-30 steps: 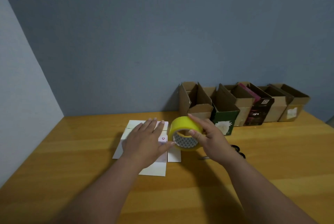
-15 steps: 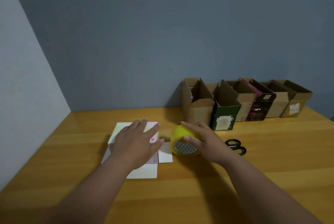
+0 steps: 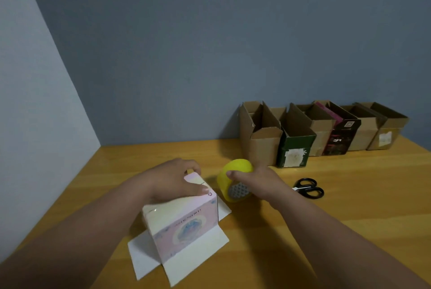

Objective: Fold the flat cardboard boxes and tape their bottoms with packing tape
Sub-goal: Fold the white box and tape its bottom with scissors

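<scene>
A pink and white printed box [image 3: 184,225] stands on the wooden table [image 3: 326,230], its lower flaps spread flat on the wood. My left hand [image 3: 173,180] rests on top of the box, fingers curled over its far edge and thumb along the top. Right of the box is a yellow roll of packing tape [image 3: 235,180], standing on edge. My right hand [image 3: 258,182] grips the roll, thumb over its top and fingers around its right side.
Black scissors [image 3: 309,188] lie on the table to the right of the tape. Several folded cardboard boxes [image 3: 261,139] stand in a row against the blue back wall. A pale wall borders the table on the left.
The box now stands closer to me and turned, with its printed side showing. My left hand stayed on its top. My right hand lowered the tape roll toward the table beside the box.
</scene>
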